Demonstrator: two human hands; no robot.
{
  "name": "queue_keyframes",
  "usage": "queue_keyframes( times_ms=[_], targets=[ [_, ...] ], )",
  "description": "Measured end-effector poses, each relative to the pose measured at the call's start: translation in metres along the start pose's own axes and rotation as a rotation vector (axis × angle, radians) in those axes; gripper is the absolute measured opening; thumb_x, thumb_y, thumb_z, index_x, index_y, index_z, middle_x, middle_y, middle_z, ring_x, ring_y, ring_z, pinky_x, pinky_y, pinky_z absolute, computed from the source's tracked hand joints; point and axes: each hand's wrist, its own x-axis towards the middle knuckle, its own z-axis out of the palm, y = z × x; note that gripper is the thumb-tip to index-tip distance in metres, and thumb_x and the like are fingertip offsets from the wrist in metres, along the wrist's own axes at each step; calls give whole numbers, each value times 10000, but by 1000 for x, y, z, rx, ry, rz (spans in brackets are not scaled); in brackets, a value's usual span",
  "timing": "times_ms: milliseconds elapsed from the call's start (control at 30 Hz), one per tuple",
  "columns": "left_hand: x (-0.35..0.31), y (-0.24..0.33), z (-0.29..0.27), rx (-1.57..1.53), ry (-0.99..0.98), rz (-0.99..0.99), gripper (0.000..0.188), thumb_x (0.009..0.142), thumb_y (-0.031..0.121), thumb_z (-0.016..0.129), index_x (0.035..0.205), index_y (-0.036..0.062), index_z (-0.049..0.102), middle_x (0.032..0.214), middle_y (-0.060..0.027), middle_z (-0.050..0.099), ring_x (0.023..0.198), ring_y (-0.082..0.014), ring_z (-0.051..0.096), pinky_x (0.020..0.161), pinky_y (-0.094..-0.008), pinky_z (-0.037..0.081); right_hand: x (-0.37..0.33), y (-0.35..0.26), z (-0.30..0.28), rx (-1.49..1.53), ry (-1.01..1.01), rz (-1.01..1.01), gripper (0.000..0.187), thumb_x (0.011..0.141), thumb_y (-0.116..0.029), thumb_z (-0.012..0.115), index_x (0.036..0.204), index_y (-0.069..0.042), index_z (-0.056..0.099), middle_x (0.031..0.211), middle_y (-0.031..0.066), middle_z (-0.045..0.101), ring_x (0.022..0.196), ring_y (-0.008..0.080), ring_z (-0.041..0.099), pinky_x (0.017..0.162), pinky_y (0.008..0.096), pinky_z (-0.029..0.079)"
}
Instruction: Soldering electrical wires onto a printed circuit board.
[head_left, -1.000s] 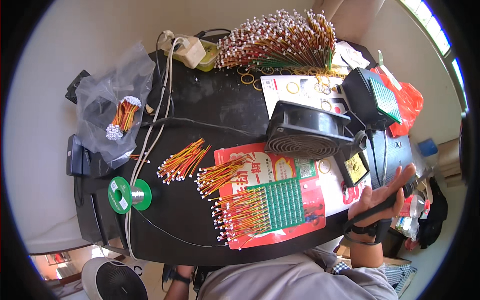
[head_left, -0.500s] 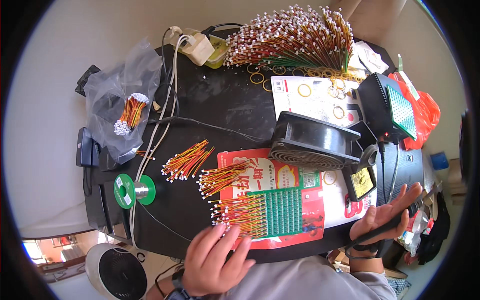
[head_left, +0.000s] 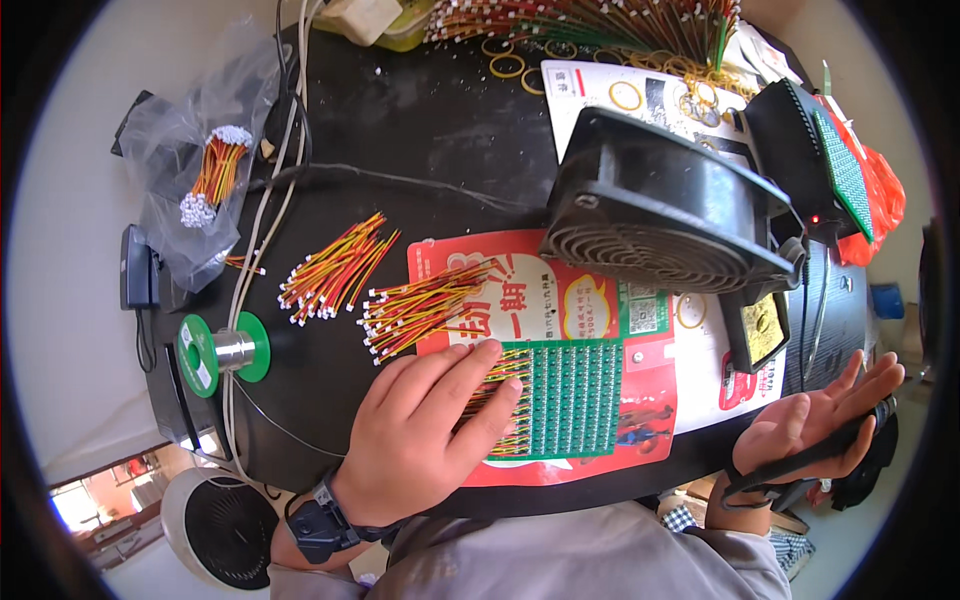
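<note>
My left hand (head_left: 420,425) lies palm down over the row of red, yellow and black wires (head_left: 515,437), fingers stretched out and thumb apart. Those wires run up to the left edge of a green circuit board panel (head_left: 575,400), which rests on a red printed sheet (head_left: 645,450). My right hand (head_left: 815,425), palm turned up, loosely holds a black soldering iron (head_left: 838,446) by its handle; the iron's tip is hard to make out. Two loose bunches of similar wires, a left bunch (head_left: 338,268) and a nearer bunch (head_left: 420,308), lie beyond my left hand.
A black fan (head_left: 670,200) stands behind the board, beside a yellow sponge in a holder (head_left: 762,328). At left are a solder spool (head_left: 235,350), white cables (head_left: 262,260) and a plastic bag (head_left: 170,230) with bundled wires. Many wires (head_left: 600,30) and rubber bands (head_left: 507,66) lie at the back.
My left hand has moved up and onto the wires at the board's left edge. My right hand still holds the soldering iron. The whole view has shifted nearer the board.
</note>
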Motion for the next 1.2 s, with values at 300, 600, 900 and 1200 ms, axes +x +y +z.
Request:
queue_keyframes(
  times_ms=[300,600,900,1200],
  targets=[
    [1,-5,11,-13,117,11,254,721,105,775,916,-13,665,1056,-174,648,831,-303,622,683,-368,530,-1,1,2,-24,10,-50,573,956,-81,547,1413,-201,222,1589,278,230,1446,484,262,1145,646,236],
    [0,-6,15,14,171,15,219,732,84,757,891,-22,652,964,-161,634,758,-279,619,638,-354,523,-2,4,1,-15,14,-20,552,967,-90,535,1399,-219,218,1587,275,238,1450,466,269,1150,634,243],
    [1,-6,16,-8,165,10,201,744,71,730,907,-22,658,959,-148,638,748,-272,613,629,-349,514,-1,2,3,-4,-3,-48,550,966,-82,533,1392,-208,210,1579,283,256,1438,473,293,1144,641,253],
    [-9,-7,7,-186,213,-113,235,773,58,708,988,-29,671,1090,-169,641,914,-342,630,783,-408,527,-1,-1,6,-11,-14,-62,533,977,-118,545,1393,-186,218,1575,296,250,1441,468,288,1145,649,239]
  ],
)
